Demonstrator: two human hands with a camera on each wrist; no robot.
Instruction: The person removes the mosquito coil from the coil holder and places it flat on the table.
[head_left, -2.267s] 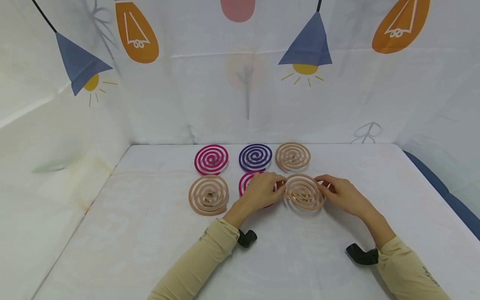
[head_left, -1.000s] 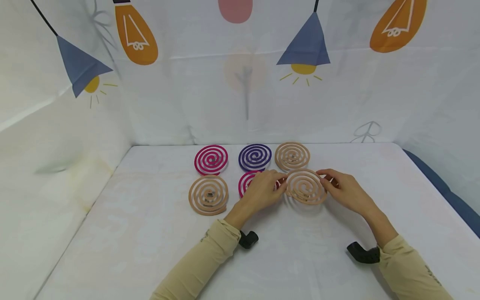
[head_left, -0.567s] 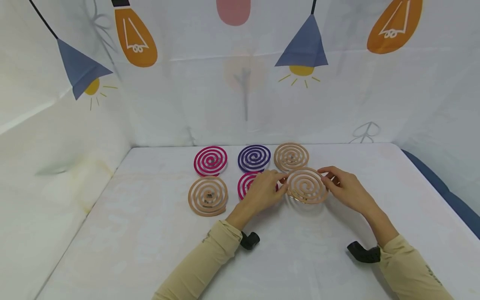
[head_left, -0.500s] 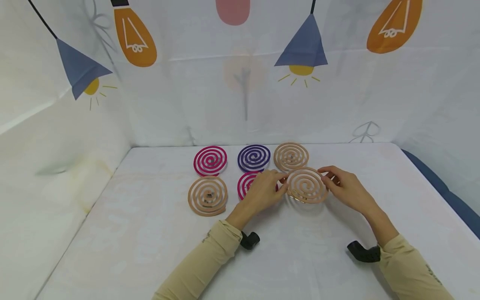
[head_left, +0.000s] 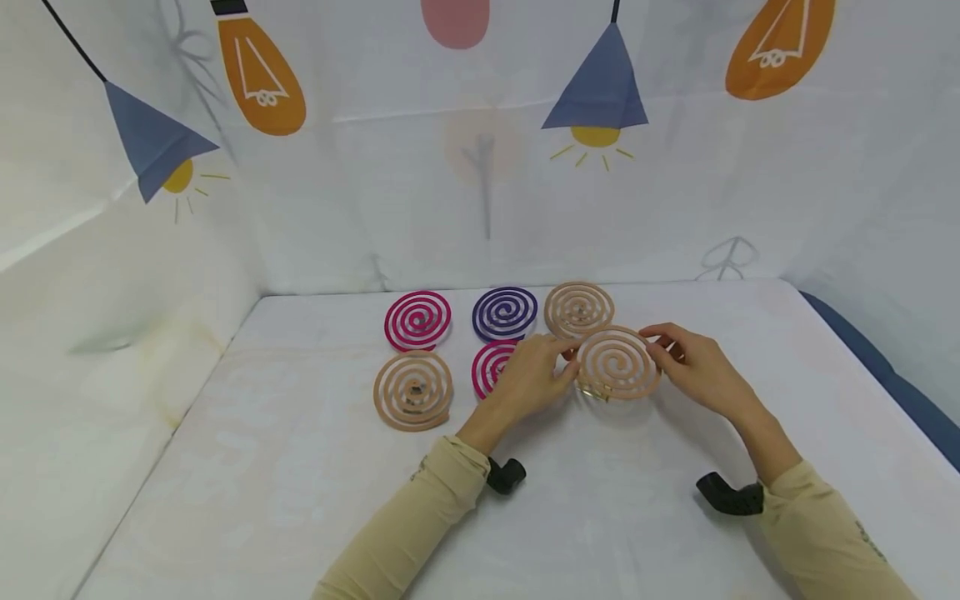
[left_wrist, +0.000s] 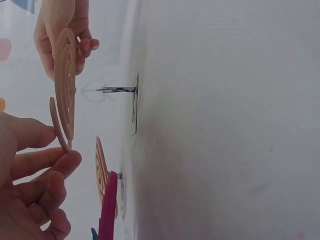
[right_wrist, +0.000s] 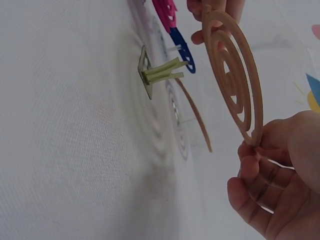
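Observation:
A tan mosquito coil point(head_left: 619, 364) hangs level above the table, held between both hands. My left hand point(head_left: 528, 371) pinches its left rim between thumb and fingers; the right hand point(head_left: 697, 367) pinches the opposite rim. Under the coil stands a small upright metal coil stand point(left_wrist: 120, 90), and both wrist views show a gap between the two. Beside the left hand, a pink coil point(head_left: 489, 371) is partly hidden by that hand. Just behind the held coil sits another tan coil point(head_left: 579, 310).
A pink coil point(head_left: 417, 321) and a dark blue coil point(head_left: 505, 314) fill the rest of the back row. Another tan coil point(head_left: 413, 390) lies at the front left. The white table point(head_left: 600, 533) meets a lamp-patterned cloth point(head_left: 360, 192) at the back.
The held tan coil has risen and shifted slightly away and to the right, exposing more of its metal stand. Both hands moved with it, keeping their pinch. The other coils stayed put.

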